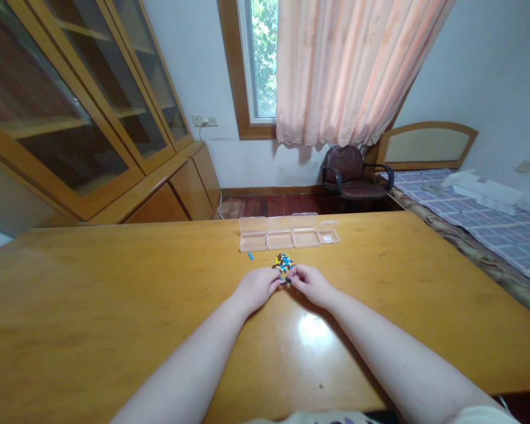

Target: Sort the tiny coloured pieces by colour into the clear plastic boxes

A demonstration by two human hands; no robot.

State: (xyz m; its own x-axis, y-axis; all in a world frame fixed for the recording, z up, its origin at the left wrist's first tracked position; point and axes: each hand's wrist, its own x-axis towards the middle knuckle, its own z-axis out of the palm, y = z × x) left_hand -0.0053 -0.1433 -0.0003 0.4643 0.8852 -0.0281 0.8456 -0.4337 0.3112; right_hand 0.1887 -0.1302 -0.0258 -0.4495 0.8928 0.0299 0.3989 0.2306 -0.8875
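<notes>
A small heap of coloured pieces (pixel 283 261), blue, yellow and dark, lies on the wooden table (pixel 115 282). My left hand (pixel 257 287) and my right hand (pixel 311 284) meet just in front of the heap, fingertips pinched together on a small dark piece (pixel 286 281). One blue piece (pixel 249 255) lies alone to the left of the heap. Behind the heap stands a clear plastic box (pixel 288 237) with several compartments, its lids open.
A glass-fronted wooden cabinet (pixel 83 118) runs along the left wall. Beyond the table's far edge stand a dark red armchair (pixel 353 174) and a bed (pixel 477 218) on the right. A pink curtain (pixel 353 65) hangs over the window.
</notes>
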